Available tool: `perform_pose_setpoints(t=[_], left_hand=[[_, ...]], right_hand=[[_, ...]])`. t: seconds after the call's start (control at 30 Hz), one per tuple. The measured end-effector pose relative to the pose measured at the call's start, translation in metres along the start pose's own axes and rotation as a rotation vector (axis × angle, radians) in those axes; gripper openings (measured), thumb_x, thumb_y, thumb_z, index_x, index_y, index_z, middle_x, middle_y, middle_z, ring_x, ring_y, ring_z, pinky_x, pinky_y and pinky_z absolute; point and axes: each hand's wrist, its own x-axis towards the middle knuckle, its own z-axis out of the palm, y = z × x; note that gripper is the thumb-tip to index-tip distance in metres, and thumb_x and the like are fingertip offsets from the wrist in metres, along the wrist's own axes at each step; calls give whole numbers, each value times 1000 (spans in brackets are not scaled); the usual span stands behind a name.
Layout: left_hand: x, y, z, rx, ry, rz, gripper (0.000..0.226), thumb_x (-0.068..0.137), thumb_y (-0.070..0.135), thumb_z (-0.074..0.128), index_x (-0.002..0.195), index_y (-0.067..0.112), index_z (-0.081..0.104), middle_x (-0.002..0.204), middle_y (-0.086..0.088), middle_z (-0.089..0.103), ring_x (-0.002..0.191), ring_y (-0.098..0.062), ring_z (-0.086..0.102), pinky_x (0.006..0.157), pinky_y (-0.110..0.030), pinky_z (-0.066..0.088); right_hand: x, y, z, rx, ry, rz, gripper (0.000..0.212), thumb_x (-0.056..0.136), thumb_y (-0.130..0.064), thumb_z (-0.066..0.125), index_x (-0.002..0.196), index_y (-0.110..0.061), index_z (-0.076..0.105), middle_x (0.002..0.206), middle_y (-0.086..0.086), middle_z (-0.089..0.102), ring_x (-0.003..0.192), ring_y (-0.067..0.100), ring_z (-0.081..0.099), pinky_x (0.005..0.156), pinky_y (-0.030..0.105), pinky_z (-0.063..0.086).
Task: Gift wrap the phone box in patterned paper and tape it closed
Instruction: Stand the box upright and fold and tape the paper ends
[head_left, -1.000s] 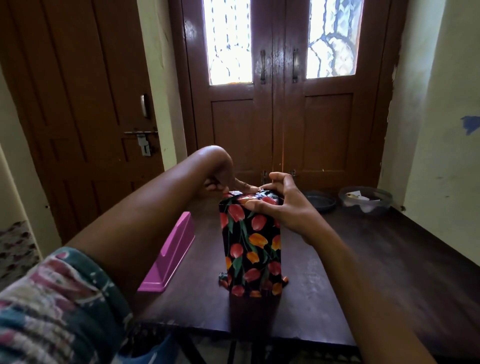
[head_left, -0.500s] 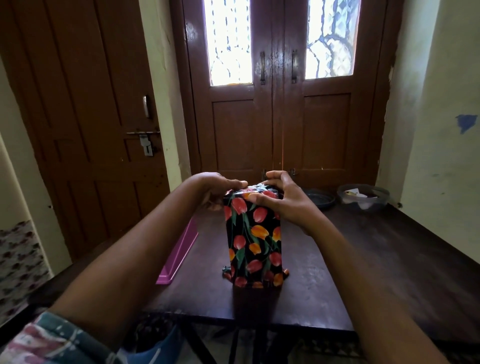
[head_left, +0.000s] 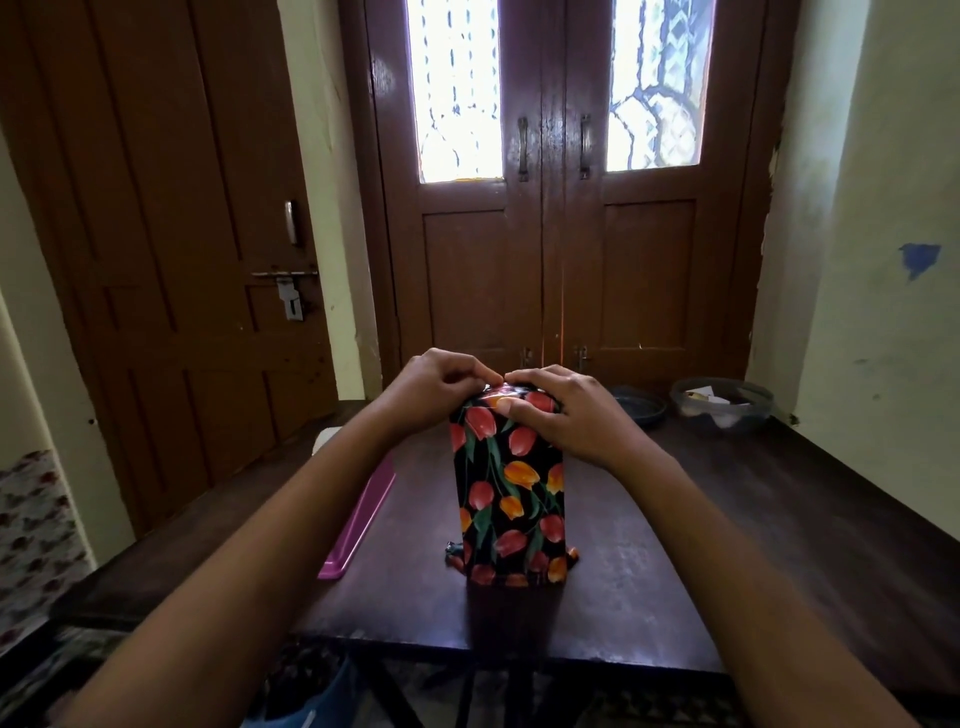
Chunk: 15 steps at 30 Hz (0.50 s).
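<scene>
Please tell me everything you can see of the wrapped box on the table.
The box is tall and narrow. It is wrapped in glossy black paper with red and orange tulips and green leaves. It stands upright on end on the dark table. Crumpled paper corners stick out at its foot on both sides. The right hand grips its top, thumb on the front. The left hand pinches the paper at the top edge. No tape can be made out.

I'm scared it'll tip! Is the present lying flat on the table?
No, the wrapped box stands upright on the table.
</scene>
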Motion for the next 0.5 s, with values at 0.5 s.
perform_pose_setpoints(t=[0.5], left_hand=[[-26, 0, 13, -461, 125, -316, 43, 82, 37, 66, 120, 19, 58, 118, -10, 61, 103, -22, 61, 88, -34, 52]], right_hand=[[-26, -11, 2, 301, 66, 180, 81, 80, -53, 60, 144, -13, 29, 145, 7, 39, 127, 20, 42, 95, 27, 40]])
